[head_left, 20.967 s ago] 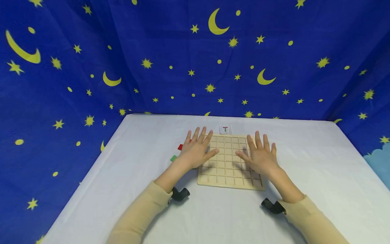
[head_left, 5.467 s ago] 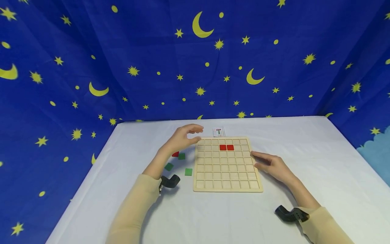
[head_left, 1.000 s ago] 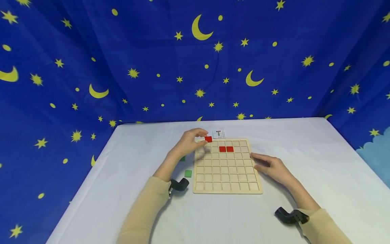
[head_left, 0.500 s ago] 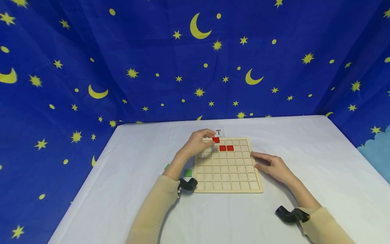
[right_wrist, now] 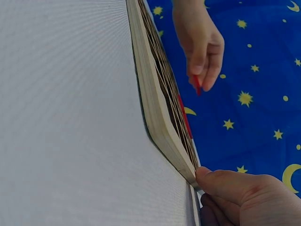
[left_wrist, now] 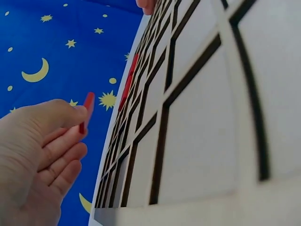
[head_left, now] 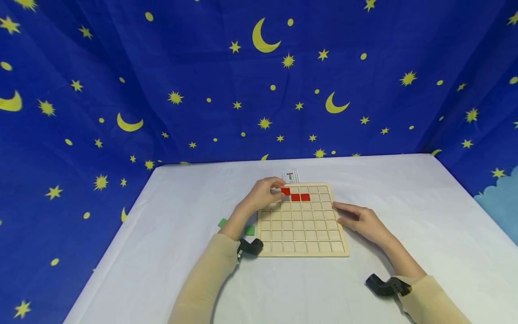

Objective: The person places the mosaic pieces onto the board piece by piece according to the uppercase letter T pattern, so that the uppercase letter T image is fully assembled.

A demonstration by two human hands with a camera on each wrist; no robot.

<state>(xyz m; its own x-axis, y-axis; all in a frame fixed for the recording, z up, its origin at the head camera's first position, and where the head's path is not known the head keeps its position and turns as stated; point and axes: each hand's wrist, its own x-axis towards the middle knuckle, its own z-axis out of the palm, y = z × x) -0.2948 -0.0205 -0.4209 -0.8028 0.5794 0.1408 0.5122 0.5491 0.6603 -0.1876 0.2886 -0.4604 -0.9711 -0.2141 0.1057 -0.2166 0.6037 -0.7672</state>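
Observation:
My left hand [head_left: 263,194] pinches a red square tile [head_left: 285,191] between thumb and fingertips, above the upper part of a wooden grid board [head_left: 303,234]. The left wrist view shows that tile [left_wrist: 87,113] edge-on and apart from the board. Two red tiles [head_left: 301,197] lie side by side in the board's second row from the far edge, just right of the held one. My right hand [head_left: 364,222] touches the board's right edge with index finger and thumb; in the right wrist view its thumb [right_wrist: 225,181] lies against the board's edge.
Two green tiles [head_left: 250,231] show on the white table [head_left: 307,288], left of the board and partly behind the left forearm. A small printed grid card [head_left: 290,176] with a red and green T shape lies beyond the far edge. A blue star-patterned curtain [head_left: 226,67] surrounds the table.
The left hand has taken a red tile from the left of the board, carried it right over the grid, and lowered it slightly in the last half second. The right hand stays put.

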